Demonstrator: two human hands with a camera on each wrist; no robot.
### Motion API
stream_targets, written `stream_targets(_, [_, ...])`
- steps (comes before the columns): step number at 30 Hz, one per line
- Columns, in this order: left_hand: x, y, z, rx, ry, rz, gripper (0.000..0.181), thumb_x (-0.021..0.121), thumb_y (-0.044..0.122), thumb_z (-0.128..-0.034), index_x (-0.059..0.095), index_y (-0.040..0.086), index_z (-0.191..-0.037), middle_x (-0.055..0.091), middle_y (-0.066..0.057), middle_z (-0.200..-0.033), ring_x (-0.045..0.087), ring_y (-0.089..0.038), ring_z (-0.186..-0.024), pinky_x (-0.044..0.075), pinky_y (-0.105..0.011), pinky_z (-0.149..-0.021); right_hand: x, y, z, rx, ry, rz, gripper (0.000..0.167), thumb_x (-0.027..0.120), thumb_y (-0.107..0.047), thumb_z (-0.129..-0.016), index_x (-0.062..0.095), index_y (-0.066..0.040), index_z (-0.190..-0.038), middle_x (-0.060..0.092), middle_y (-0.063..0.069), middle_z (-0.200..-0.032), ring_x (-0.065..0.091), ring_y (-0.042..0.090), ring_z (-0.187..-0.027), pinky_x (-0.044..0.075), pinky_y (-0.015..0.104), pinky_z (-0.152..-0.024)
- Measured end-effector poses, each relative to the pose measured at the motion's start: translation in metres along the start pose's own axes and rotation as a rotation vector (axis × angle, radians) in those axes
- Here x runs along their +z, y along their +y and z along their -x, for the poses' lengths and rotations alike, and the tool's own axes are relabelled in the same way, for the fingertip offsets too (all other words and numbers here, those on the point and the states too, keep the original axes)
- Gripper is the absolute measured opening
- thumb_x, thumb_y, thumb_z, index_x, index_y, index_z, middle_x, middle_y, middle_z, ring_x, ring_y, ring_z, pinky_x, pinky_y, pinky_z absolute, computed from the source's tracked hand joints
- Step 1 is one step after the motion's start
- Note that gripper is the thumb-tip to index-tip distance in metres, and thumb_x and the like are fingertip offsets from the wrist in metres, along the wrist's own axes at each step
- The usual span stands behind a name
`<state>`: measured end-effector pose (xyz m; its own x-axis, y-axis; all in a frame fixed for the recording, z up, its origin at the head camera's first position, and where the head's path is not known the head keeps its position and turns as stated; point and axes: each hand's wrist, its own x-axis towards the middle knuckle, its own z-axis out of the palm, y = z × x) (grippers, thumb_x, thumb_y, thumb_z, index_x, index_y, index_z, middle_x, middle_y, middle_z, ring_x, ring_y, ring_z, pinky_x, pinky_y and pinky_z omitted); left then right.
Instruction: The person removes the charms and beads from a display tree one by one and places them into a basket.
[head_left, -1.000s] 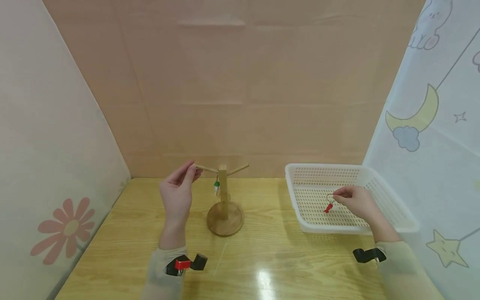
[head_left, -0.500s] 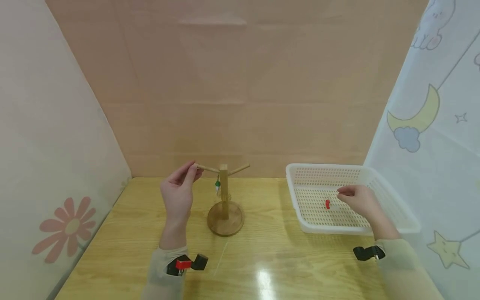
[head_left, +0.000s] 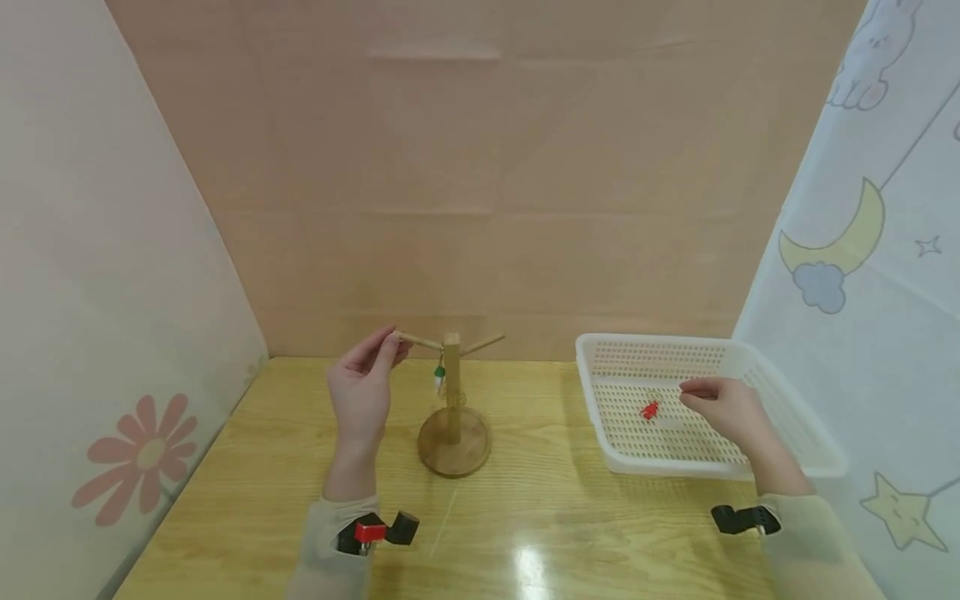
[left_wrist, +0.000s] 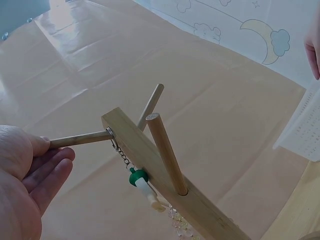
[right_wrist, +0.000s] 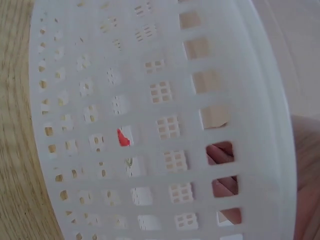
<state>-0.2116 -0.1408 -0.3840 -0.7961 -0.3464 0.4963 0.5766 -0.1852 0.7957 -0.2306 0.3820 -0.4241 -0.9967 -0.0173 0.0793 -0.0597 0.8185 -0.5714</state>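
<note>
My left hand [head_left: 360, 400] pinches the tip of the left peg [left_wrist: 80, 140] of a wooden stand [head_left: 453, 392], thumb above and fingers below. From that peg, close to the post, hangs a keychain with a green-and-white charm [left_wrist: 139, 179] on a metal ring. Clear beads [left_wrist: 179, 222] dangle lower by the post. Over a white plastic basket [head_left: 675, 473] is my right hand [head_left: 731, 410], holding nothing, its thumb and fingers slightly parted. A red keychain [head_left: 649, 409] lies on the basket floor, apart from the fingertips. In the right wrist view the basket wall mostly hides that hand.
The stand's round base [head_left: 454, 454] rests on a light wood table [head_left: 525, 517]. Another peg [head_left: 483, 343] sticks out to the right of the post. A tan backdrop [head_left: 510, 183] closes the rear, with patterned sheets [head_left: 885, 350] at the sides.
My right hand has let go of the red keychain, which dropped onto the basket floor, and has drawn slightly right. The left hand keeps hold of the peg. The view shifted a little.
</note>
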Motion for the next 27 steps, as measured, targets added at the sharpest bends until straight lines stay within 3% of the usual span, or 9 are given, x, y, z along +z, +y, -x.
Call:
stream_targets(8, [0.001,0.0,-0.001,0.002,0.007,-0.001,0.022,0.076,0.005,-0.101,0.078,-0.007,-0.119,0.081,-0.012,-0.101,0.08,-0.02,-0.092,0.063,-0.037,-0.088,0.003,-0.006,0.005,-0.033,0.036,-0.027,0.042,0.067,-0.029,-0.109,0.071,0.007,-0.13,0.072,0.029,-0.124,0.07,0.048,-0.109,0.061,0.057,-0.084])
stream_targets(16, [0.002,-0.002,-0.003,0.01,0.002,0.018,0.022,0.076,0.005,-0.1006,0.077,-0.009,-0.117,0.081,-0.012,-0.101,0.08,-0.02,-0.091,0.064,-0.037,-0.088,0.006,-0.015,0.009,-0.021,0.058,-0.101,0.048,0.066,-0.037,-0.109,0.07,0.003,-0.136,0.072,0.025,-0.129,0.069,0.044,-0.116,0.055,0.027,-0.079])
stream_targets(18, [0.002,-0.001,-0.003,0.009,0.004,0.018,0.022,0.076,0.005,-0.1007,0.077,-0.009,-0.118,0.081,-0.012,-0.101,0.08,-0.02,-0.091,0.064,-0.037,-0.088,0.007,-0.018,0.01,-0.001,0.054,-0.13,0.051,0.066,-0.041,-0.109,0.069,0.001,-0.139,0.071,0.023,-0.133,0.07,0.033,-0.114,0.054,0.023,-0.079])
stream_targets(23, [0.002,0.001,-0.002,0.009,0.0,0.005,0.021,0.075,0.004,-0.1013,0.077,-0.01,-0.118,0.08,-0.011,-0.102,0.08,-0.019,-0.091,0.064,-0.036,-0.087,0.009,-0.023,0.018,0.038,0.063,-0.225,0.055,0.067,-0.044,-0.107,0.066,-0.002,-0.143,0.07,0.02,-0.137,0.061,-0.008,-0.101,0.05,0.016,-0.08])
stream_targets(27, [0.002,0.001,-0.001,0.013,-0.003,0.007,0.021,0.074,0.003,-0.1013,0.076,-0.011,-0.117,0.081,-0.01,-0.101,0.08,-0.018,-0.09,0.064,-0.036,-0.085,0.014,-0.026,0.026,0.028,0.086,-0.275,0.057,0.07,-0.046,-0.105,0.067,-0.002,-0.142,0.075,0.011,-0.13,0.06,-0.014,-0.097,0.05,0.013,-0.081])
